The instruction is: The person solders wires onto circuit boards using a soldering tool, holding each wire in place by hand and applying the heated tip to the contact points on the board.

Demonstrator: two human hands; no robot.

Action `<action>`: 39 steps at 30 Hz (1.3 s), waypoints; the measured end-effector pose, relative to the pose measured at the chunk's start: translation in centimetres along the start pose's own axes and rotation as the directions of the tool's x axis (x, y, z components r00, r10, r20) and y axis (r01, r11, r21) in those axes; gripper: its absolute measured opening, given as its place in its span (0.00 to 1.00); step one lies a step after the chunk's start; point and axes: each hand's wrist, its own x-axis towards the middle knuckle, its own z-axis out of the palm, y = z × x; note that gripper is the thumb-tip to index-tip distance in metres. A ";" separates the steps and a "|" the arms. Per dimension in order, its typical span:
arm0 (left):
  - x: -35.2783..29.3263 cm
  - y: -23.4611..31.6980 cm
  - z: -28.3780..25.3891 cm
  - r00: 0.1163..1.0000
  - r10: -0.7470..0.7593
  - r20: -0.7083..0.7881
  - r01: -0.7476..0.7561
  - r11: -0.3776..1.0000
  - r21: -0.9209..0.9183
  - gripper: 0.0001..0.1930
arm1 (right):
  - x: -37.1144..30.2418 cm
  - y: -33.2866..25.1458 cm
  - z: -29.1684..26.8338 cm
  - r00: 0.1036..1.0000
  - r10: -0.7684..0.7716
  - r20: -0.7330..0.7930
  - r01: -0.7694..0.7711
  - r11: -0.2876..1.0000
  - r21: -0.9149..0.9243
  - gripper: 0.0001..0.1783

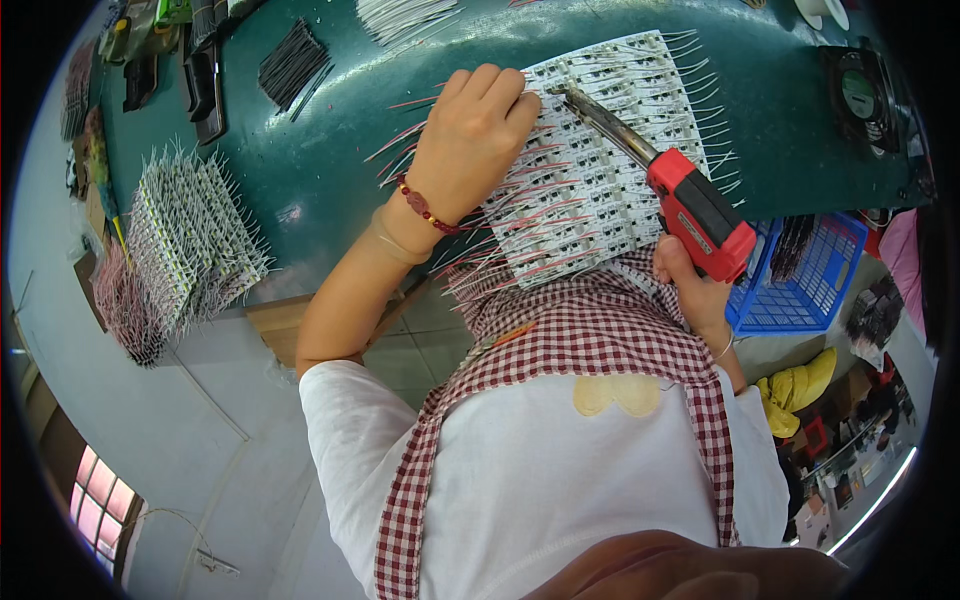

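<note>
A white panel of small circuit boards point(610, 130) lies on the green bench, with red and white wires along its left side and white wires along its right. My left hand point(475, 140) is closed over the panel's upper left part, fingers curled together; what they pinch is hidden. Thin red wires point(412, 103) stick out beside that hand. My right hand point(695, 290) grips a red and black soldering gun point(700, 215) from below. Its metal tip points up and left, reaching the panel close to my left fingertips. Whether the tip touches is too small to tell.
A stack of wired boards point(190, 235) sits at the bench's left edge. Bundles of black wires point(292, 65) and white wires point(405, 18) lie at the back. A dark round-faced device point(862, 95) stands far right, and a blue basket point(800, 285) is below the bench edge.
</note>
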 end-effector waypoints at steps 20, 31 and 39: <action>-1.6 1.2 1.3 0.986 -0.147 -0.084 0.133 0.980 -0.150 0.09 | -0.7 0.2 0.0 0.997 0.065 0.039 -0.072 0.977 0.201 0.08; -1.3 1.2 0.7 0.995 -0.084 -0.057 0.077 0.990 -0.116 0.11 | -0.5 1.6 0.0 0.999 0.004 0.037 -0.006 0.999 0.051 0.11; -1.1 1.2 0.5 0.997 -0.077 -0.026 0.074 0.992 -0.098 0.10 | -0.4 1.8 -0.2 0.995 -0.006 0.104 0.013 0.998 -0.067 0.13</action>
